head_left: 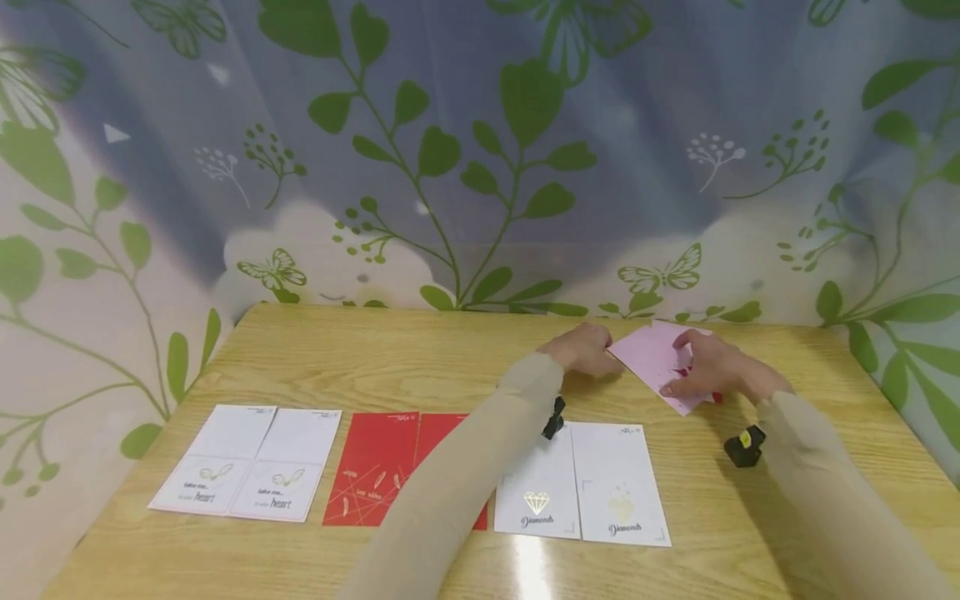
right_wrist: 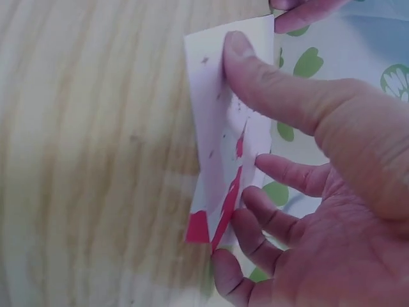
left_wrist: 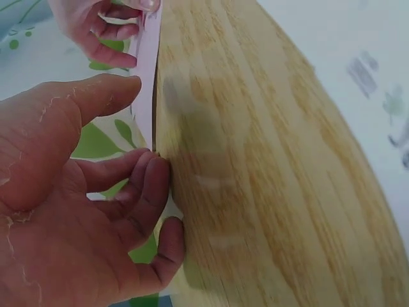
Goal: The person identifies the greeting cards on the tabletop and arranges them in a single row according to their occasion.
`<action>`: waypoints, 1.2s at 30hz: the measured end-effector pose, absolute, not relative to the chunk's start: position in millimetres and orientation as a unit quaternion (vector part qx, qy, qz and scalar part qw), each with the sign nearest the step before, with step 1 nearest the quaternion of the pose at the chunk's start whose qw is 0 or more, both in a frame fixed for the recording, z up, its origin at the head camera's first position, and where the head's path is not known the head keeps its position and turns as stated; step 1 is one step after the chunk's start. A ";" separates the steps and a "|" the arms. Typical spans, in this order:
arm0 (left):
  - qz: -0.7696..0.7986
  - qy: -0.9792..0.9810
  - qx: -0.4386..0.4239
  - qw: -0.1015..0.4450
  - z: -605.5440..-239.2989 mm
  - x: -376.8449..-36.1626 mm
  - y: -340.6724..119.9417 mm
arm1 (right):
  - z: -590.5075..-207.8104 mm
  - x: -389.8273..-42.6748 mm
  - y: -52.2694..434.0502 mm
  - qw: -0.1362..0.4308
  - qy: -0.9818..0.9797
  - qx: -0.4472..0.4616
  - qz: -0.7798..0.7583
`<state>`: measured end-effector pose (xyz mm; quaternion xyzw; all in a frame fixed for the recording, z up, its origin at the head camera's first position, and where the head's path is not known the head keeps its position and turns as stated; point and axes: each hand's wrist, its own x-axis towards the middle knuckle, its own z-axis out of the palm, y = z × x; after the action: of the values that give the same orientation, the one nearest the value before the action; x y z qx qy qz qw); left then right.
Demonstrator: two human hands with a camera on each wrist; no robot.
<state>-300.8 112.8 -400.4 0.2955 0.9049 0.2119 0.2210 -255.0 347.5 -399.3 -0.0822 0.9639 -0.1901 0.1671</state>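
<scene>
On the wooden table (head_left: 420,367), six cards lie in a row nearer you than the pink card (head_left: 652,358): two white heart cards (head_left: 247,458), two red cards (head_left: 375,467), two white diamond cards (head_left: 585,483). Your left hand (head_left: 585,348) and right hand (head_left: 712,367) both pinch that single pink card at the table's far edge.

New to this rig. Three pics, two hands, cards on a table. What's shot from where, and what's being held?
No machine here: a person works with bare hands and wears three cameras. The wide picture comes from the head camera, looking down at a wooden table. The other two come from cameras on each wrist, so each shows its own hand up close.

The left hand and right hand both touch a pink card with red markings at the far side of the table. In the right wrist view the thumb presses on the card while the fingers curl at its edge.

Nearer the person lie three pairs of cards: white heart cards, red cards, and white Diamonds cards.
</scene>
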 end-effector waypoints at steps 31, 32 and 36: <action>0.216 0.923 0.206 0.244 -398.4 -288.0 118.8 | -404.6 -256.5 350.4 0.167 0.962 -0.070 -0.205; 0.220 0.921 0.208 0.244 -398.7 -288.3 118.6 | -404.3 -256.6 350.2 0.171 0.960 -0.070 -0.210; 0.234 0.916 0.215 0.244 -398.8 -289.0 117.2 | -404.2 -256.8 349.8 0.185 0.954 -0.063 -0.226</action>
<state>-289.0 117.2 -398.8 0.2145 0.9164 0.2341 0.2436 -256.8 349.8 -404.2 -0.0631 0.9544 -0.2259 0.1847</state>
